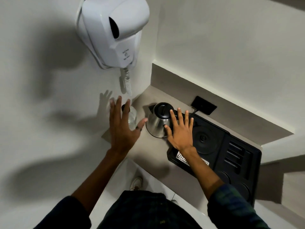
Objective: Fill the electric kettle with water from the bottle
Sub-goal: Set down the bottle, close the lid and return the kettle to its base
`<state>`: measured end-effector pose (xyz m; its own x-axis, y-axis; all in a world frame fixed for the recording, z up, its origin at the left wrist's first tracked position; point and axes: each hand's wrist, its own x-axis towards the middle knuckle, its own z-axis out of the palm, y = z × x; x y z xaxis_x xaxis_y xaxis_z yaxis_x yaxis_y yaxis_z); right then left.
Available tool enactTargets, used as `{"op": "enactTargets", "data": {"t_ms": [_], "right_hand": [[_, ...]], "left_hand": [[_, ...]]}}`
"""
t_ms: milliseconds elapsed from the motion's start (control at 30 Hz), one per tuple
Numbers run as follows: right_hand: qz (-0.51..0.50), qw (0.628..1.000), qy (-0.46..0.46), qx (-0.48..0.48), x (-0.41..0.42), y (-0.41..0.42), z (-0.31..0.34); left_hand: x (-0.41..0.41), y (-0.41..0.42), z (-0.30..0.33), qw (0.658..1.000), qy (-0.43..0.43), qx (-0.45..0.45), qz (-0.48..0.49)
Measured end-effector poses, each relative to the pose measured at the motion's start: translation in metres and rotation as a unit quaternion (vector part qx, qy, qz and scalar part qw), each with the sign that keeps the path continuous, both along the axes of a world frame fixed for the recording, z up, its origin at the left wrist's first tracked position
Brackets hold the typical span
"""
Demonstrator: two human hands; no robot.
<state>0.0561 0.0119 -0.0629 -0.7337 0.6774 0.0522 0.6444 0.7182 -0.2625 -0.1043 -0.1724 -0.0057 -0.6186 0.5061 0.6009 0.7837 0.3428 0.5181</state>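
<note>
A steel electric kettle [156, 125] with a closed black lid stands on the grey counter, off its base. Left of it, against the wall, stands a clear water bottle [133, 117] with a dark cap. My left hand [123, 129] hovers open above the bottle, fingers spread, hiding part of it. My right hand [180, 131] is open too, fingers spread over the kettle's right side and handle, holding nothing.
A black tray [237, 154] with the round kettle base [204, 138] lies to the right, a wall socket [203, 105] behind it. A white wall-mounted hair dryer [113, 32] with a coiled cord hangs above the bottle. The counter [148, 151] ends in front of my body.
</note>
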Motion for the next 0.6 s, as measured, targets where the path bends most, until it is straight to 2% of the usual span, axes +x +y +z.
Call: {"op": "enactTargets", "data": {"t_ms": [67,167,233,300,367,433,500,600], "right_hand": [[-0.008,1.000,0.017,-0.005,0.004,0.006,0.005],[-0.011,0.993,0.104,-0.054,0.003,0.020,0.015],[-0.043,0.976,0.151,-0.149,-0.002,0.035,0.025],[-0.098,0.947,0.150,-0.265,-0.008,0.050,0.036],[-0.112,0.916,0.161,-0.351,-0.008,0.060,0.042],[-0.101,0.882,0.211,-0.408,-0.007,0.063,0.044],[-0.092,0.863,0.255,-0.425,-0.006,0.061,0.044],[-0.088,0.856,0.295,-0.416,-0.007,0.061,0.048]], "left_hand": [[0.018,0.012,-0.013,0.997,0.041,-0.036,-0.061],[0.035,0.028,-0.029,0.983,0.051,-0.131,-0.119],[0.037,0.039,-0.036,0.972,0.049,-0.196,-0.121],[0.035,0.050,-0.040,0.963,0.047,-0.242,-0.112],[0.030,0.057,-0.041,0.959,0.037,-0.259,-0.112],[0.026,0.063,-0.038,0.959,0.031,-0.260,-0.110],[0.023,0.065,-0.033,0.959,0.020,-0.262,-0.104],[0.022,0.068,-0.024,0.962,0.015,-0.255,-0.098]]}}
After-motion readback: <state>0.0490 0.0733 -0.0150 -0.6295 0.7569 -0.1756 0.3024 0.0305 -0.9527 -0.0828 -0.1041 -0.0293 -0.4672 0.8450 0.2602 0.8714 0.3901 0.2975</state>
